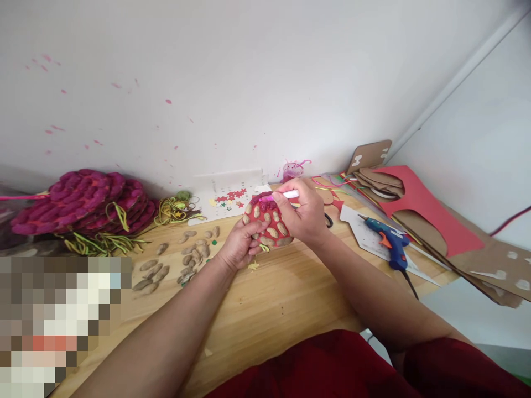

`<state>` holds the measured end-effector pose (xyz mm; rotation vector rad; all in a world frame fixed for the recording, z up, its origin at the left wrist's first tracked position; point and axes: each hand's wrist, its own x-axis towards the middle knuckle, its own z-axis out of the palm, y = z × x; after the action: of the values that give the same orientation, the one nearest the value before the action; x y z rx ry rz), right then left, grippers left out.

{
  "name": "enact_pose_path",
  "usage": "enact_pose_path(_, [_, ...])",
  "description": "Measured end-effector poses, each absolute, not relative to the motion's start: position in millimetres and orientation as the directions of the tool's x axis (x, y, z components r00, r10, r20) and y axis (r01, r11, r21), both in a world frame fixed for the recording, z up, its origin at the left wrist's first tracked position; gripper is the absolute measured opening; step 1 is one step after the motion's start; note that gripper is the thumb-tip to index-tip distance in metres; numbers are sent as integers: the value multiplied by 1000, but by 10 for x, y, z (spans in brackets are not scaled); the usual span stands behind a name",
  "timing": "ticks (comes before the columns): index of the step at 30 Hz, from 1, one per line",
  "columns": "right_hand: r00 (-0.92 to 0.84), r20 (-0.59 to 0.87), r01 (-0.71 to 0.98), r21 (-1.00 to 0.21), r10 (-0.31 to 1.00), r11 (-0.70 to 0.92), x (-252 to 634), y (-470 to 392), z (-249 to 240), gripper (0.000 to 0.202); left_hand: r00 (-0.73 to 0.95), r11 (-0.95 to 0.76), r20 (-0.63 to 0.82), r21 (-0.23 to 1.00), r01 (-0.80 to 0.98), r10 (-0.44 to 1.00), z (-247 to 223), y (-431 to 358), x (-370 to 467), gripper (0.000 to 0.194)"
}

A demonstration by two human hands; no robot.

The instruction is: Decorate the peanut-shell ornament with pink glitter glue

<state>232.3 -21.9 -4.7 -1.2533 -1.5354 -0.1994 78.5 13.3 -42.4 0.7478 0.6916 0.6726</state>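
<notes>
My left hand grips a red card piece covered with peanuts by its lower left edge, thumb on top. Fingers of my right hand are closed around a white-handled paintbrush, whose pink tip touches the upper part of the piece. Peanuts along that upper edge are magenta, while the lower ones keep their bare tan shells. Behind my right hand stands a clear cup stained with magenta paint. Loose peanuts lie on the table left of my left hand.
At the left sits a stack of magenta peanut-covered pieces with yellow-green strings. A white sheet carries small red stars. On the right lie a blue glue gun, cut red card and cardboard. Pink spots mark the wall.
</notes>
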Motion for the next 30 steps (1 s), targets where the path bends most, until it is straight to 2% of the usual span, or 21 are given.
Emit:
enact_pose_path(4, [95, 774, 769, -457, 626, 447, 2256, -249, -28, 9, 597, 549, -305, 788, -280, 742, -413, 127, 792, 48])
enact_pose_path(15, [54, 783, 809, -399, 620, 432, 2327, -259, -1, 9, 606, 556, -295, 775, -300, 739, -434, 127, 793, 46])
enact_pose_path(30, [83, 806, 760, -432, 586, 486, 2407, -224, -14, 8, 613, 509, -256, 814, -281, 747, -447, 112, 806, 46])
